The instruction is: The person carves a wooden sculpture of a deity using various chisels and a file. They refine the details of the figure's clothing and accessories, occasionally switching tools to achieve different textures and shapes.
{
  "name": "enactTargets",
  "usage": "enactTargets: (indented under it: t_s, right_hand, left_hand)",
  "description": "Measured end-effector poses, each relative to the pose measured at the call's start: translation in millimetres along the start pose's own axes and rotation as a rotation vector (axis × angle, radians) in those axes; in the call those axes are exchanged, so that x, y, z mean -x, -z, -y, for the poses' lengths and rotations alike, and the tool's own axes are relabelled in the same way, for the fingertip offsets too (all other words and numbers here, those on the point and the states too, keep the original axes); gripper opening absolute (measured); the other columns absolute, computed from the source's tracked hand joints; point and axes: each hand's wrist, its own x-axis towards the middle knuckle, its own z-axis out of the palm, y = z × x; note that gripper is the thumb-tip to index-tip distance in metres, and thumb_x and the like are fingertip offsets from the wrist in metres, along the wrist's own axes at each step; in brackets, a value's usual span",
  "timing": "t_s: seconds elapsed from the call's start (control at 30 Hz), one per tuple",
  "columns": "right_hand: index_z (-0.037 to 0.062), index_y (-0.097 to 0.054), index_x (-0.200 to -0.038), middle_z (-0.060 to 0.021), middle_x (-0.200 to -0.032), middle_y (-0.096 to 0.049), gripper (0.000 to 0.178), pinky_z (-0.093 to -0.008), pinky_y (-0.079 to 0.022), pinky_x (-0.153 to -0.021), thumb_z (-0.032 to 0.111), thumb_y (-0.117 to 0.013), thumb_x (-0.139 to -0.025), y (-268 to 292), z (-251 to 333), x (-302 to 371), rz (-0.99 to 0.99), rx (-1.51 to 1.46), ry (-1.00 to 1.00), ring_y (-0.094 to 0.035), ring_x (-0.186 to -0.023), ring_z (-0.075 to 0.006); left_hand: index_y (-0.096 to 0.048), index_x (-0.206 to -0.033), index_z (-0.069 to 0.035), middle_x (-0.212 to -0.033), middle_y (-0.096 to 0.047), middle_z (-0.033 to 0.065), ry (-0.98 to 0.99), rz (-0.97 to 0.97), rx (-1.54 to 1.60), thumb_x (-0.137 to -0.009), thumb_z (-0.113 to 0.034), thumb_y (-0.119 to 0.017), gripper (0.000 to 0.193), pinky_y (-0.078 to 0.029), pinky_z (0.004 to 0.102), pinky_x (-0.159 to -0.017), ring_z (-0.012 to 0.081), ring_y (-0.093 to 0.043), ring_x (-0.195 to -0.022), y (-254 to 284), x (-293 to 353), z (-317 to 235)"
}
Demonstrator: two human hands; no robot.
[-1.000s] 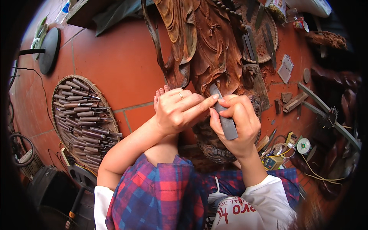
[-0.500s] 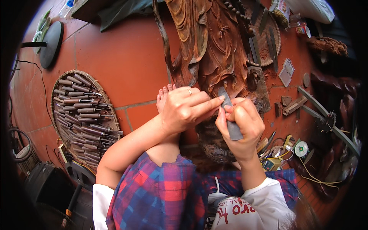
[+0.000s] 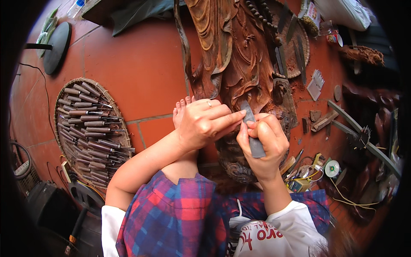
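Observation:
My right hand (image 3: 269, 139) is closed round a flat grey strip (image 3: 256, 147) with a narrowed far end, like a file or scraper. Its tip lies against the lower folds of a carved reddish-brown wooden statue (image 3: 246, 55). From the left, my left hand (image 3: 207, 122) reaches across with its fingers bent, the index fingertip pressed on the strip near the tip. A ring shows on one left finger. The statue stretches away from me, its rounded carved base (image 3: 237, 165) partly hidden under my hands.
On the left, a round woven tray (image 3: 60, 139) bears several wooden-handled carving tools (image 3: 96, 124). Another woven tray (image 3: 289, 63) with flat metal strips lies at the far right. Wood scraps (image 3: 324, 121), a metal clamp-like frame (image 3: 355, 128) and yellow cord (image 3: 349, 201) lie to the right.
The view has shifted slightly. Both hands and the grey strip have moved a little toward me and left, the grip looking the same.

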Motion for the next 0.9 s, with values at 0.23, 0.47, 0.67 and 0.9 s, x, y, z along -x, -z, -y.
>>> enactTargets:
  t_s: [0.23,0.47,0.67,0.9]
  right_hand:
    - [0.0008,-0.059,-0.076,-0.0128,-0.078,-0.056,0.019,-0.0414,-0.051,-0.064,-0.006,-0.076,-0.072,-5.7,1.4,-3.9,0.002,0.020,0.064,-0.060,-0.073,-0.0323]
    - [0.0021,-0.058,-0.074,-0.0123,-0.077,-0.057,0.021,-0.0398,-0.050,-0.061,-0.006,-0.077,-0.072,-2.6,-1.9,-4.9,-0.010,0.004,0.020,-0.060,-0.071,-0.0310]
    - [0.0021,-0.058,-0.074,-0.0117,-0.078,-0.058,0.021,-0.0392,-0.050,-0.062,-0.005,-0.077,-0.072,-0.3,-3.3,-17.3,0.018,-0.016,0.035,-0.060,-0.070,-0.0307]
    - [0.0016,-0.060,-0.077,-0.0112,-0.078,-0.058,0.019,-0.0393,-0.050,-0.062,-0.006,-0.077,-0.072,4.3,-4.3,-18.0,0.059,-0.022,0.038,-0.061,-0.070,-0.0304]
  left_hand:
    - [-0.077,-0.101,-0.014,-0.073,-0.062,-0.0029,0.025,-0.032,-0.045,-0.078,-0.021,-0.080,0.024,-0.049,0.0308,-0.058,0.0146,-0.060,-0.064,0.2,3.6,5.2]
    - [-0.077,-0.103,-0.012,-0.073,-0.060,-0.0021,0.015,-0.032,-0.035,-0.079,-0.020,-0.079,0.025,-0.049,0.0310,-0.059,0.0151,-0.059,-0.064,-1.0,-0.5,8.6]
    - [-0.077,-0.100,-0.012,-0.072,-0.058,-0.0017,0.047,-0.038,-0.047,-0.078,-0.022,-0.079,0.023,-0.049,0.0313,-0.059,0.0152,-0.060,-0.065,-0.8,-3.2,6.9]
    - [-0.078,-0.099,-0.014,-0.069,-0.060,-0.0026,0.003,-0.098,-0.038,-0.075,-0.019,-0.082,0.025,-0.045,0.0289,-0.053,0.0137,-0.057,-0.059,-4.6,-4.3,9.0]
